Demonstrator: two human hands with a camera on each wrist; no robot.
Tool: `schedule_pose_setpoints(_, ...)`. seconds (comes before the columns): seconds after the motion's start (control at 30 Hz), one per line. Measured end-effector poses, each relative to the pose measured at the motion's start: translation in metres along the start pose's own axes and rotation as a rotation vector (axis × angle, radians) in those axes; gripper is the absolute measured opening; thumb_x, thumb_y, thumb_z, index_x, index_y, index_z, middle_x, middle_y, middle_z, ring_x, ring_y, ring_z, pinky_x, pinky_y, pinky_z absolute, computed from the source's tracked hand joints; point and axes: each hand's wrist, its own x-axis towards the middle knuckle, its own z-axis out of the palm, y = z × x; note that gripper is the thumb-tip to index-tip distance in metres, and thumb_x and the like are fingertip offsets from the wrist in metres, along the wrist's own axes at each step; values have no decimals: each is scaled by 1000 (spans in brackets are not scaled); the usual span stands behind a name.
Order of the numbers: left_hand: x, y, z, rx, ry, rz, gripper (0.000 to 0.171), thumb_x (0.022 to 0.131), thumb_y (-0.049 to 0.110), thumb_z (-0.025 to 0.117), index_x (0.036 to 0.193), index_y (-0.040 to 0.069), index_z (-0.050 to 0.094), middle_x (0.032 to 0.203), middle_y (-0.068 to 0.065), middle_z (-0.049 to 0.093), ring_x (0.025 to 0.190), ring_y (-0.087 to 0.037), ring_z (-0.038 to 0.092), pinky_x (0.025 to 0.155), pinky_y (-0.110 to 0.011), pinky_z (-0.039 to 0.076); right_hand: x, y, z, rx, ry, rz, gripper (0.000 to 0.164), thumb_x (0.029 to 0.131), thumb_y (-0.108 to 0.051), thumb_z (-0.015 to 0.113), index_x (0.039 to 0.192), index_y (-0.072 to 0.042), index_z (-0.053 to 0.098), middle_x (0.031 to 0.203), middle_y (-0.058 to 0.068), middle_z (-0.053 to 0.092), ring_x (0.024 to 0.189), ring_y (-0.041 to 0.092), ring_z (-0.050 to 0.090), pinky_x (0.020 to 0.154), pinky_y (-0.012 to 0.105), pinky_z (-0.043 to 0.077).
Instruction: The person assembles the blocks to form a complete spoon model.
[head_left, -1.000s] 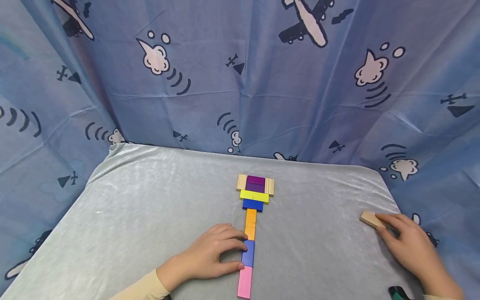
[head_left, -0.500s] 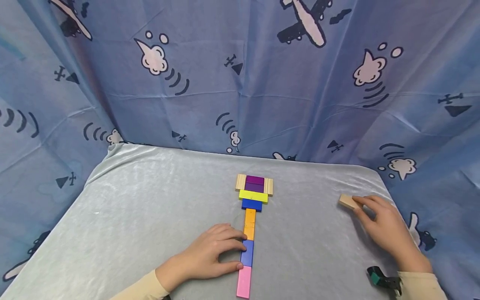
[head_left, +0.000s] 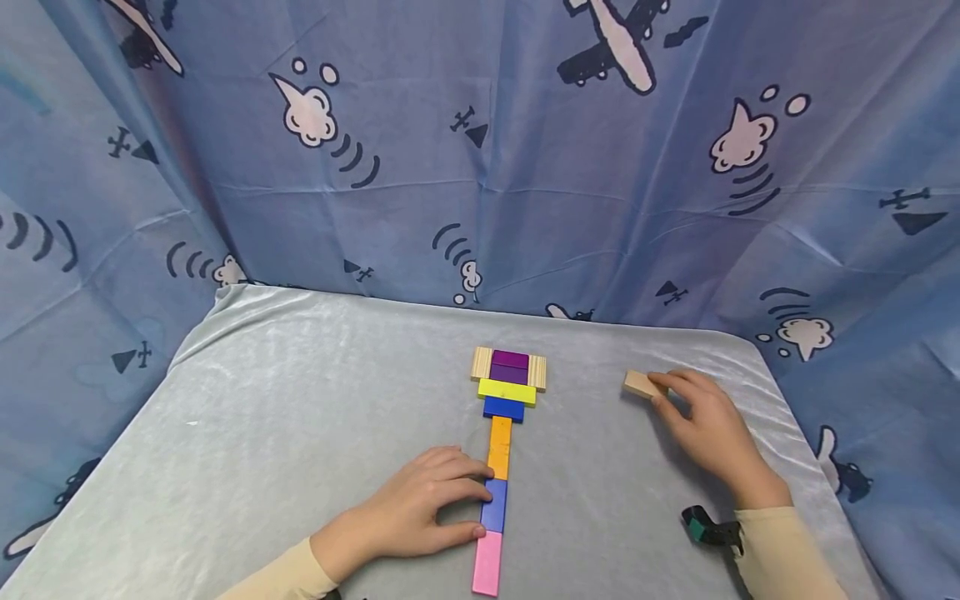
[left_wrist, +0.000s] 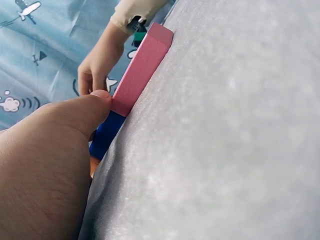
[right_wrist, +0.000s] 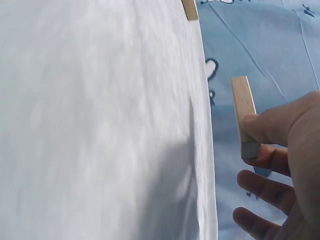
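My right hand (head_left: pixel 708 433) pinches a plain wooden block (head_left: pixel 639 384) between thumb and fingers, off to the right of the block row. In the right wrist view, this wooden block (right_wrist: pixel 243 102) shows clear of the cloth, other fingers spread below it. My left hand (head_left: pixel 423 504) rests beside the row, its fingertips touching the blue block (head_left: pixel 495 506) and its thumb where blue meets the pink block (head_left: pixel 487 562). Farther along are an orange block (head_left: pixel 499 447), a dark blue block (head_left: pixel 503 408) and a yellow block (head_left: pixel 507 392) laid crosswise.
At the row's far end, two purple blocks (head_left: pixel 510 361) lie between plain wooden blocks (head_left: pixel 482 364). Everything rests on a grey cloth-covered table (head_left: pixel 315 392). Behind it hangs a blue curtain (head_left: pixel 405 167) printed with planes.
My right hand has carried the plain wooden block leftward and away from me, from the table's right side closer to the row. The left hand and the laid blocks have stayed put.
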Motion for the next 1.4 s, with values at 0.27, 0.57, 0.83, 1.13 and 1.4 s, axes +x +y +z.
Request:
schedule_pose_setpoints(0.27,0,-1,0,5,2,5,30,103,43,77,125,24,75,143,7,66,130,-12,60,116,-40,48,26,-15,25,41,-23,-40,33,106,-15,73,138,-6,73,130,15,70,121,43,64,99,67,50)
schedule_pose_setpoints(0.57,-1,-2,2,24,1,19,30,103,44,76,126,23,75,144,6,66,132,-12,59,118,-41,46,56,-38,49,95,-41,-38,34,108,-17,71,140,-8,72,133,14,69,125,40,63,102,65,50)
schedule_pose_setpoints(0.83,-2,-3,2,30,-5,16,31,104,44,75,127,23,75,145,6,66,133,-12,59,119,-42,46,78,-61,69,101,-81,8,37,108,-20,71,143,-8,71,139,15,66,133,40,59,112,64,47)
schedule_pose_setpoints(1.13,-3,-4,2,26,-17,0,33,104,46,75,128,24,75,146,7,66,134,-11,59,120,-42,45,100,-79,89,149,-115,35,39,110,-20,67,147,-8,68,147,15,63,142,41,55,119,64,42)
schedule_pose_setpoints(1.4,-2,-1,0,-28,-72,-76,34,106,50,71,129,25,76,147,10,64,139,-8,55,124,-42,40,115,-91,103,165,-134,51,38,111,-22,64,147,-9,69,148,14,63,144,41,54,119,64,42)
